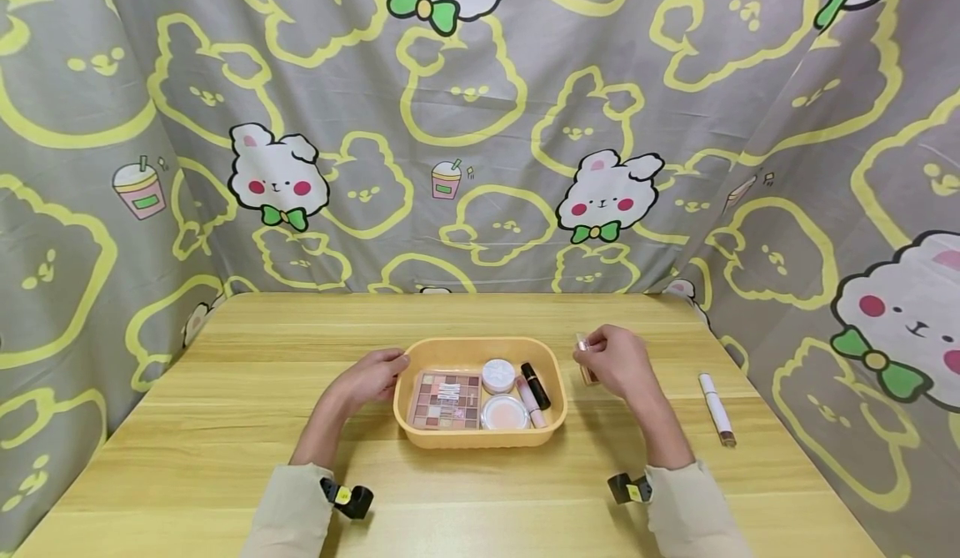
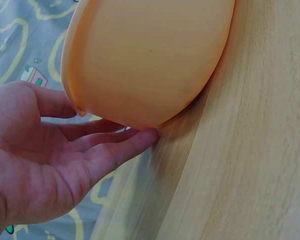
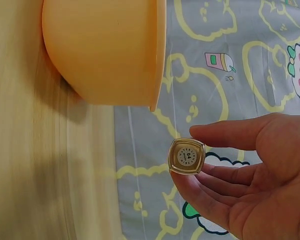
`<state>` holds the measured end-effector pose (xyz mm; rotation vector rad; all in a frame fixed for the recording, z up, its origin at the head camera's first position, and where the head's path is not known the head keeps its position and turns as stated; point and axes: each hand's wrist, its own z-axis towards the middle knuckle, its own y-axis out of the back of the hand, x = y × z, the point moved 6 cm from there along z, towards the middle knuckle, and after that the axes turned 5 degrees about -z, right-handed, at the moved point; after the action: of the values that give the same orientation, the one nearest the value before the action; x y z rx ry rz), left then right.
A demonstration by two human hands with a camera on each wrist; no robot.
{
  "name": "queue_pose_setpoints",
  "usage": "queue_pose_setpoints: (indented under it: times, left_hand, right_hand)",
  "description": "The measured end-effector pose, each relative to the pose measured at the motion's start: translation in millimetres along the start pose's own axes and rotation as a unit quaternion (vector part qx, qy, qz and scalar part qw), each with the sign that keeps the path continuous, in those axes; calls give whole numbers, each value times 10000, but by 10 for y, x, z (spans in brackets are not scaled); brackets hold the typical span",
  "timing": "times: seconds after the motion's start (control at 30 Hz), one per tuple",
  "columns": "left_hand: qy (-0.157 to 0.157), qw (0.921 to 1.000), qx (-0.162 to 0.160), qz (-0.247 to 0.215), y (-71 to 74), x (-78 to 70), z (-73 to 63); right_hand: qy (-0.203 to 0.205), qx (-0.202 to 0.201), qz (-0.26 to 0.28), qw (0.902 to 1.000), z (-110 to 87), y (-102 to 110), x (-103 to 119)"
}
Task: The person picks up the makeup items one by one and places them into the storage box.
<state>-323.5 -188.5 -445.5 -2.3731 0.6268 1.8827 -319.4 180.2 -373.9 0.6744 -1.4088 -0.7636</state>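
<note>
A yellow plastic basket (image 1: 480,439) stands on the table, holding an eyeshadow palette (image 1: 444,401), two round compacts, a black tube (image 1: 536,385) and a pale pink tube (image 1: 530,401). My left hand (image 1: 372,376) holds the basket's left end, thumb at the rim and the other fingers along the outer wall (image 2: 150,60). To the right of the basket, my right hand (image 1: 621,361) pinches a small cosmetic tube (image 3: 187,156) between thumb and fingers. Its square gold end, with a round label reading 04, faces the right wrist camera.
A white cosmetic pen (image 1: 717,409) with a brown end lies on the right side of the wooden table (image 1: 480,500). Behind and on both sides hangs a grey curtain (image 1: 360,82) with rabbit prints. Each sleeve carries a small black wrist camera.
</note>
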Motion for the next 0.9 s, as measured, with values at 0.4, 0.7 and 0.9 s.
queue_pose_setpoints:
  times: [0.4, 0.7, 0.9]
  left_hand:
    - [36, 9999, -85, 59, -2, 11, 3]
    - [57, 9999, -71, 109, 0, 10, 5]
    - [40, 9999, -80, 102, 0, 5, 7]
  right_hand:
    - [119, 7, 52, 9999, -16, -63, 86]
    - [143, 43, 65, 9999, -43, -100, 179]
    - [174, 50, 69, 9998, -51, -132, 218]
